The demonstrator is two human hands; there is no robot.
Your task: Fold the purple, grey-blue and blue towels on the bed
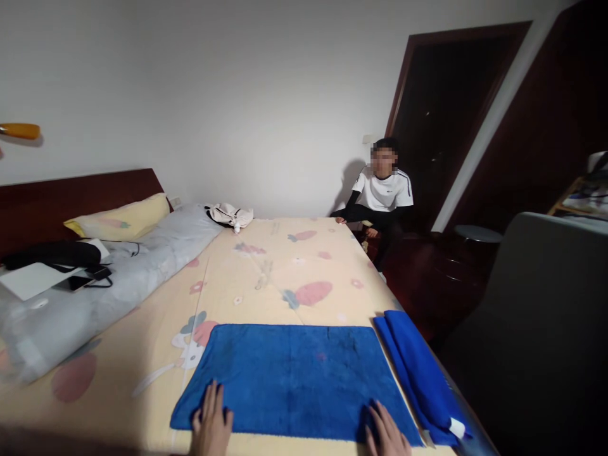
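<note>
A blue cloth [294, 380] lies spread flat on the patterned bed sheet [266, 278], close in front of me. My left hand [212, 423] rests on its near left corner area, fingers stretched out and holding nothing. Near the right end of the same edge, my right hand [386, 432] lies on the cloth with its fingers apart. Beside the cloth, to the right, a folded blue fabric [418, 373] with a white tag sits along the bed's edge, touched by neither hand.
A grey rolled quilt [128, 285], a yellow pillow [123, 218], a black phone [78, 283] and a white bag [232, 215] are on the left and far side. A person [382, 190] sits beyond the bed's right corner. A grey chair back [546, 329] stands at right.
</note>
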